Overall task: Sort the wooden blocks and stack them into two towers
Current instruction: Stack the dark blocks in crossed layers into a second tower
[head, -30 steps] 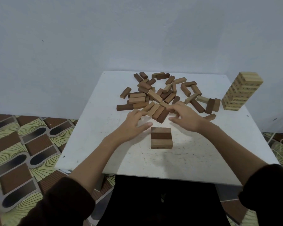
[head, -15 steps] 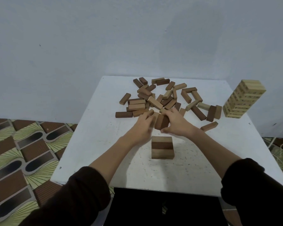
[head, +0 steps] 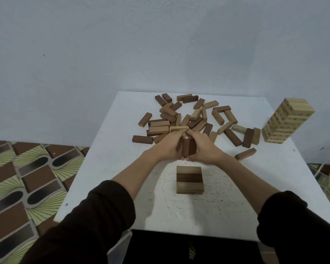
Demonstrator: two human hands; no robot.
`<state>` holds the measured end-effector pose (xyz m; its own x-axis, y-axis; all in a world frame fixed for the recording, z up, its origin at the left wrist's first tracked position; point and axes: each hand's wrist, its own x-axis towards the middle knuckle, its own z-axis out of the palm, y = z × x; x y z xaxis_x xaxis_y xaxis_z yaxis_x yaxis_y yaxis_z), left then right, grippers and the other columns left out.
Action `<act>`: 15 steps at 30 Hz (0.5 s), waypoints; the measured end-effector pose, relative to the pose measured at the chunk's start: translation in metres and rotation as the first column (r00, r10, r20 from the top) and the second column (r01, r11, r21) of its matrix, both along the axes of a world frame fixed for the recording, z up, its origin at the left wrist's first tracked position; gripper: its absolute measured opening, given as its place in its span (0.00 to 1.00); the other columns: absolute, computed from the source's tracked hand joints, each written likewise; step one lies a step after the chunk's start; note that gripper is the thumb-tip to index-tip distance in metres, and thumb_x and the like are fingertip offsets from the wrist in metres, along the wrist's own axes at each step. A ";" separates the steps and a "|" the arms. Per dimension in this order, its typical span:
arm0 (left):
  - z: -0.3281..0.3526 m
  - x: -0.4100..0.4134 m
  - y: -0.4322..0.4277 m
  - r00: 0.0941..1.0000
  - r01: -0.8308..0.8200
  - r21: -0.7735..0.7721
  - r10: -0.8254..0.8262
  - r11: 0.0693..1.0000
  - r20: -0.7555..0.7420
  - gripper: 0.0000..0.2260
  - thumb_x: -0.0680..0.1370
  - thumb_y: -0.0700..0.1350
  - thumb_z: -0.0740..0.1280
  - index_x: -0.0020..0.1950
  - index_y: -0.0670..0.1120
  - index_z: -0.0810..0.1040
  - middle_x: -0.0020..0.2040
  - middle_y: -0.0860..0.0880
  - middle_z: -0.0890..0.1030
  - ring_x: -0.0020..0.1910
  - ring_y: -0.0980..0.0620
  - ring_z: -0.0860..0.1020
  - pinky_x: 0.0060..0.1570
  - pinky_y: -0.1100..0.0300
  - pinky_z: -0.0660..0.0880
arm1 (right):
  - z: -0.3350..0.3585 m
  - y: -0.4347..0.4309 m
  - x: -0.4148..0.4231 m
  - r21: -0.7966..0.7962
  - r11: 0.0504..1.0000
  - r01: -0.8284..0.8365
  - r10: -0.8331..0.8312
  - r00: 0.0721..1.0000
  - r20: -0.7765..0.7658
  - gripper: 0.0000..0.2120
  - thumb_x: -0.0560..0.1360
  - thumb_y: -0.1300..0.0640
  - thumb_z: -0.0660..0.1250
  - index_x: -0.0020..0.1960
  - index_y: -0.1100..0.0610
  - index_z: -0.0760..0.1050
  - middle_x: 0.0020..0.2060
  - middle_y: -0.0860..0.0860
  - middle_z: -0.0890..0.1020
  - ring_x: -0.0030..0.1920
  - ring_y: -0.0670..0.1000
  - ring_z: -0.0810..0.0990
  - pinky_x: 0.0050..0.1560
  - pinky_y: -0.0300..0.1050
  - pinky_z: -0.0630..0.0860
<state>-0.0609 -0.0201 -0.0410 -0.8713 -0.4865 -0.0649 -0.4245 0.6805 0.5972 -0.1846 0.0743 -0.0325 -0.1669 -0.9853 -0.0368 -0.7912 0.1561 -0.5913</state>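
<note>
A loose pile of brown and tan wooden blocks [head: 191,119] covers the far half of the white table [head: 111,168]. My left hand [head: 169,146] and my right hand [head: 202,147] meet at the pile's near edge and grip a small bundle of dark brown blocks [head: 189,148] between them, pressed side by side. Just in front of my hands stands a low stack of brown blocks [head: 189,180], its top layer showing a dark block between two lighter ones. A tall tower of pale blocks [head: 288,122] stands at the table's far right edge.
A single tan block [head: 245,154] lies apart at the right of my hands. A dark block [head: 142,139] lies at the left of the pile. The wall rises right behind the table. Patterned floor [head: 27,178] shows at the left.
Both hands have come together from the pile's edge and closed round a few dark blocks, which now sit gathered between my palms. The low stack and the pale tower have not moved.
</note>
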 end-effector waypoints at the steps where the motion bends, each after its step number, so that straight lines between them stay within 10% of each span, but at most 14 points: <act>1: 0.000 -0.001 -0.001 1.000 0.003 -0.004 -0.003 1.000 -0.005 0.43 0.66 0.40 0.78 0.75 0.42 0.58 0.67 0.43 0.70 0.66 0.47 0.68 0.59 0.64 0.63 | -0.002 -0.001 -0.001 -0.010 1.000 0.004 -0.004 1.000 0.007 0.36 0.62 0.60 0.78 0.66 0.58 0.67 0.54 0.50 0.74 0.56 0.52 0.72 0.60 0.49 0.67; 15: 0.027 0.030 0.027 0.988 0.063 -0.084 -0.074 0.995 -0.137 0.49 0.62 0.51 0.79 0.76 0.48 0.55 0.68 0.45 0.67 0.66 0.49 0.66 0.64 0.57 0.66 | 0.033 0.041 0.009 -0.108 0.989 -0.096 0.100 0.994 0.032 0.44 0.62 0.59 0.79 0.73 0.53 0.60 0.56 0.43 0.72 0.56 0.44 0.67 0.59 0.37 0.65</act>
<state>-0.0311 0.0066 -0.0145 -0.9005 -0.4241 0.0959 -0.2915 0.7524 0.5907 -0.1757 0.1153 0.0010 -0.0700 -0.9954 0.0650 -0.7768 0.0135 -0.6296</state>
